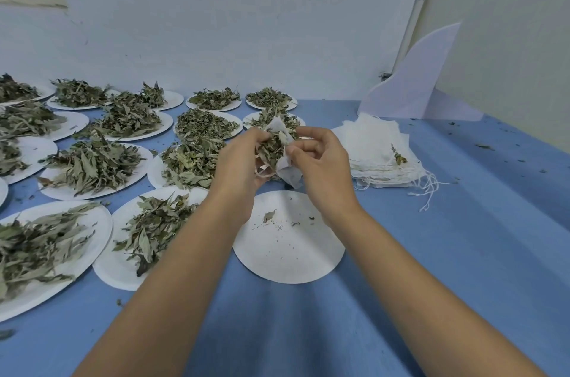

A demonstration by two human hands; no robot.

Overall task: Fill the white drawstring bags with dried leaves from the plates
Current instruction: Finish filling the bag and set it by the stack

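Only the head view to go on, so here's what I'd worry about. The left grip (243, 157) is curled round a fat clump of dried leaves (273, 146) and the right grip (320, 160) is pinching the edge of one white drawstring bag (288, 171), both held up in the air just above the nearly bare plate (288, 237). My guess is that the clump is wider than the bag mouth, so a lot of it looks set to ride over the rim rather than go in. The good news is that the plate underneath should catch most of the spill, but anything that goes sideways lands on the blue bench (462, 237), which already has crumbs on it. Squeezing harder to force it in would probably just crush the leaves to dust. Another risk is that the right pinch only has one side of the cloth, so the mouth could fold shut mid-stuff. I can't tell for sure where the bag's string is, though some thread shows near the left palm, and it could get trapped inside with the leaves. Also the stack of spare bags (379, 154) sits just beside the right wrist with loose strings (428, 188) trailing, so it'd be easy to snag.
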